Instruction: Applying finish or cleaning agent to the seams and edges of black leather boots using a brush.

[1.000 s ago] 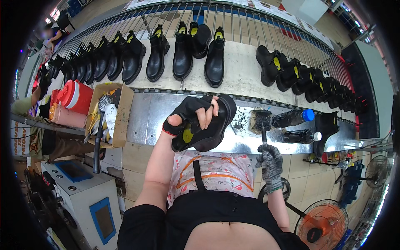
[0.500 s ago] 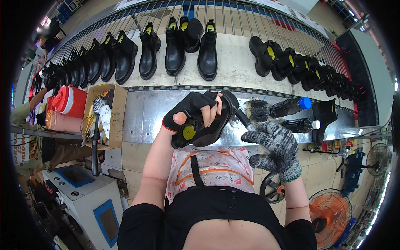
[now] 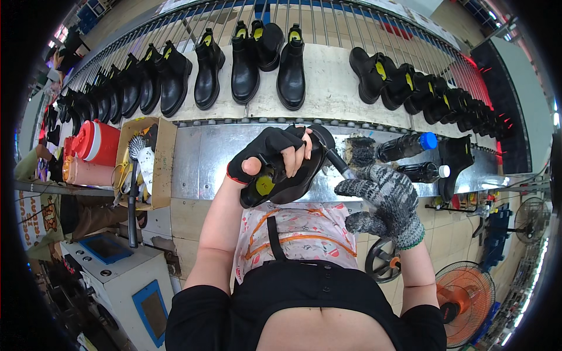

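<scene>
My left hand (image 3: 274,153), in a black fingerless glove with red trim, grips a black ankle boot (image 3: 298,188) tilted over the bench edge. Its yellow insole shows in the opening near my thumb. A grey knitted glove covers my right hand (image 3: 383,202), which is closed around a slim brush-like tool (image 3: 346,171) with a dark end and a silver section. That dark end meets the boot's sole edge near the toe. Just beyond my right hand lie a dark bottle with a blue cap (image 3: 410,146) and one with a white cap (image 3: 426,172).
Black boots stand in rows on the pale conveyor (image 3: 331,88) behind the metal bench (image 3: 202,158). A black-stained patch (image 3: 359,152) and an upright boot (image 3: 455,167) are at right. At left are a cardboard box (image 3: 158,175), a red jug (image 3: 99,140) and a co-worker's arm.
My right hand and the tool have shifted slightly left along the boot's sole edge. At far left, the co-worker's hand has drawn back from the row of boots.
</scene>
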Tool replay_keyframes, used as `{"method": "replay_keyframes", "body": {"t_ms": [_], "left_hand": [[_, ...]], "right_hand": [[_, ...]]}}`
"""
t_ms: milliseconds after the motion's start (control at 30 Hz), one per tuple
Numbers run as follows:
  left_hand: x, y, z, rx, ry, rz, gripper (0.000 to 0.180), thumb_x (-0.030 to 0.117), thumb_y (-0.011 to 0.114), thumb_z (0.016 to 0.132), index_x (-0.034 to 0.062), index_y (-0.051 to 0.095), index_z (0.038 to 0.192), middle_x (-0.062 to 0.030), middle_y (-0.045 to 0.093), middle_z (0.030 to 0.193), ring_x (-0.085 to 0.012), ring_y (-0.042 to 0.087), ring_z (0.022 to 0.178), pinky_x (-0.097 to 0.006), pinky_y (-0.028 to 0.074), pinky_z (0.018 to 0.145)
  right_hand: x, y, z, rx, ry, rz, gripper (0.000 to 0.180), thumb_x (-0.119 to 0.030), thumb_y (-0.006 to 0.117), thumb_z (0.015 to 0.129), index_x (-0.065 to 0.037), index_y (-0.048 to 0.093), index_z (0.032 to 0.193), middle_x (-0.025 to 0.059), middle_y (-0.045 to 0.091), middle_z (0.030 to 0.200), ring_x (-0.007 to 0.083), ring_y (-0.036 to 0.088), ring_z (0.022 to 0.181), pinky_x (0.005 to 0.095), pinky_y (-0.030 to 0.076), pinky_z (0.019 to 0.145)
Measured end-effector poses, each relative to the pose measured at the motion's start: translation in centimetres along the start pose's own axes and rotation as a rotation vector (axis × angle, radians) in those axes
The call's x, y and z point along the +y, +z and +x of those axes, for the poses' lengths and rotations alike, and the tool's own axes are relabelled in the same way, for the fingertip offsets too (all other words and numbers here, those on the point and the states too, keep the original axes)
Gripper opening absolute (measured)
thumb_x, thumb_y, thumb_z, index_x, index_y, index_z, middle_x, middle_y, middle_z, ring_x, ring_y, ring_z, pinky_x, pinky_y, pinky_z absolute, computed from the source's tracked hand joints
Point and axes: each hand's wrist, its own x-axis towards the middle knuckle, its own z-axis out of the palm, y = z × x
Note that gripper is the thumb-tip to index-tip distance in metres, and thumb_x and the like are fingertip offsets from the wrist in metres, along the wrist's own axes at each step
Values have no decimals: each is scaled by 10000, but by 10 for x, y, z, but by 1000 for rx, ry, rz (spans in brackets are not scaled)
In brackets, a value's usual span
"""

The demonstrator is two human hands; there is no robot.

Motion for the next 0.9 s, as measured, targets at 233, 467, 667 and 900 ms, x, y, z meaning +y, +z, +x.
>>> {"method": "replay_keyframes", "body": {"t_ms": [233,467,667,900], "left_hand": [[-1,-2,0,-22,3,-26,852,895,361,632,63,517,535,-31,555,594,-224,490,768,-357,361,837],[1,-11,-2,31,35,-26,869,909,323,611,68,528,537,-35,558,582,-188,504,692,-339,368,831],[-8,-34,-18,142,122,-101,867,895,260,632,73,525,557,-28,541,568,-155,470,639,-336,323,875],[-27,-74,-41,235,270,-274,925,914,158,628,68,531,587,-37,522,590,-196,423,776,-353,264,931]], "right_hand": [[-1,1,2,-23,9,-80,617,-689,617,564,-290,680,1030,61,606,1021,260,579,905,386,443,729],[2,11,7,50,-70,-65,587,-720,524,627,-317,677,1026,64,595,990,267,567,864,398,423,678],[9,45,19,135,-136,65,610,-712,548,622,-279,681,1032,67,597,928,276,578,834,409,439,679],[14,100,40,124,-148,153,577,-686,488,692,-271,675,1045,54,630,1002,263,595,800,387,442,669]]}}
